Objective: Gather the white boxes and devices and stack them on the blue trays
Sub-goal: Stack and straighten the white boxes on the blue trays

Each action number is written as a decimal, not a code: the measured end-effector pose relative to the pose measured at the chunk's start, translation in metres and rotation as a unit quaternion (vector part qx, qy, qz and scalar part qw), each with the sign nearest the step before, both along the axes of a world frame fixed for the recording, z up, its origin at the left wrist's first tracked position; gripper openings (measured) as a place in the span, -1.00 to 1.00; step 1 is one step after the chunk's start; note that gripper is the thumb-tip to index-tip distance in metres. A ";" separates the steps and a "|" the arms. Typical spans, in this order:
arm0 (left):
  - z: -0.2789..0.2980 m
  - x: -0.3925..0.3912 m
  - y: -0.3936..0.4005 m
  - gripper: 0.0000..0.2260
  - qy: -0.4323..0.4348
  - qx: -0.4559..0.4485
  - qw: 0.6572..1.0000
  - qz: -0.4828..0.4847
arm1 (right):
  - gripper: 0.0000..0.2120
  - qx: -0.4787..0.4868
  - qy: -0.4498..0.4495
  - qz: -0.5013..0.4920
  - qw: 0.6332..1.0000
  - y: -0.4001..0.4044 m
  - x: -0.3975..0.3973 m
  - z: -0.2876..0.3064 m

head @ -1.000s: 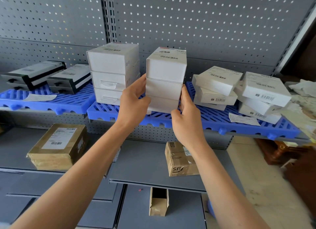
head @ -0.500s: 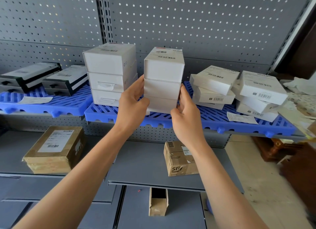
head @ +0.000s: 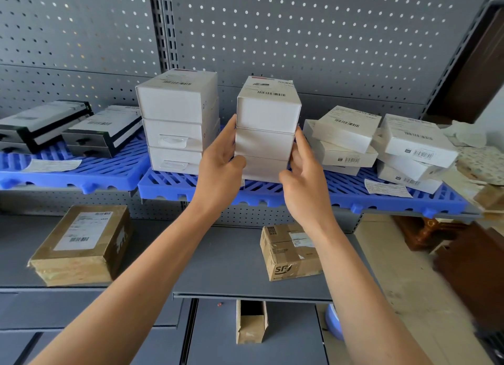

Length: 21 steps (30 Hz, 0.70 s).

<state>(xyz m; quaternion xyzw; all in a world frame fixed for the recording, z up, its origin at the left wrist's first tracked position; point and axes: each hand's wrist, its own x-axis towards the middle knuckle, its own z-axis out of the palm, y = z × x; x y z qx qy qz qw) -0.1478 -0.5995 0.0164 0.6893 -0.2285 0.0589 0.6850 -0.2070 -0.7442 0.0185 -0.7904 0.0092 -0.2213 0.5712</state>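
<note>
The stack of three white boxes (head: pixel 266 135) stands on the blue tray (head: pixel 341 192), squeezed between the left hand (head: pixel 221 168) on its left side and the right hand (head: pixel 305 182) on its right, with a barcode label on top.

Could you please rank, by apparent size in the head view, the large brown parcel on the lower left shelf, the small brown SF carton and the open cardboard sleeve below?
1. Large brown parcel
2. Small brown SF carton
3. Open cardboard sleeve, though depth differs.
</note>
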 end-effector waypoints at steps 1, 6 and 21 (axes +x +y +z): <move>0.001 0.002 0.000 -0.26 0.001 0.002 1.000 -0.004 | -0.16 0.008 0.003 0.000 1.000 -0.001 0.003 0.002; 0.006 0.008 0.001 -0.26 0.005 0.002 1.000 -0.022 | -0.18 0.032 0.016 0.017 0.999 -0.009 0.017 0.010; 0.006 0.013 0.003 -0.30 -0.023 0.015 1.000 -0.008 | -0.20 0.008 -0.028 0.013 0.999 -0.003 0.024 0.015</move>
